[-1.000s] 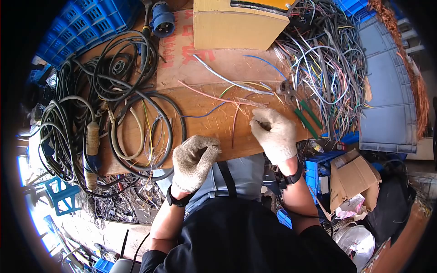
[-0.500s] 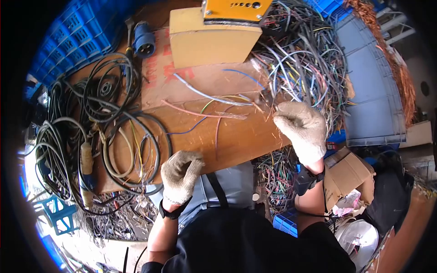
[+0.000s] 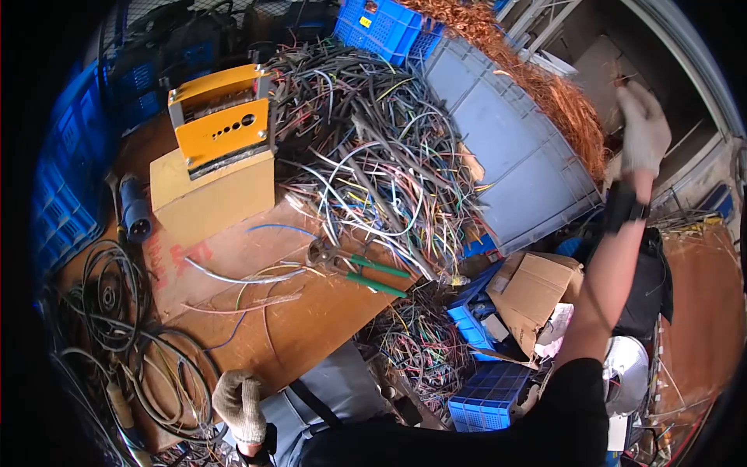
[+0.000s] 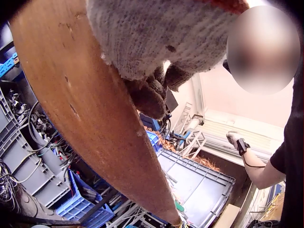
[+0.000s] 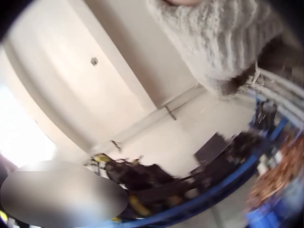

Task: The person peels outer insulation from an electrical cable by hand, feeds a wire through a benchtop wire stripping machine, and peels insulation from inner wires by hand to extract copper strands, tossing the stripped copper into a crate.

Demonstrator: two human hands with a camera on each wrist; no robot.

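Observation:
My gloved left hand [image 3: 240, 405] is at the table's front edge, fingers loosely curled, with nothing visible in it. In the left wrist view its glove [image 4: 161, 38] is close beside the wooden tabletop [image 4: 90, 104]. My gloved right hand [image 3: 644, 128] reaches far out to the right, past the pile of bare copper wire [image 3: 545, 86]. Thin copper strands [image 3: 620, 80] show at its fingertips, pinched there. On the table lie a pink wire [image 3: 241, 305], a grey-white wire [image 3: 241, 279] and green-handled cutters [image 3: 362, 272].
A yellow machine [image 3: 226, 117] stands on a beige block. Behind the cutters is a large heap of insulated wires [image 3: 381, 171], with a grey bin [image 3: 506, 140] to its right. Black cable coils [image 3: 109, 296] lie at left. A cardboard box [image 3: 537, 296] is below the bin.
My right hand has swung from over the table far out to the right, beyond the grey bin. The head view has turned right. My left hand stays near the table edge.

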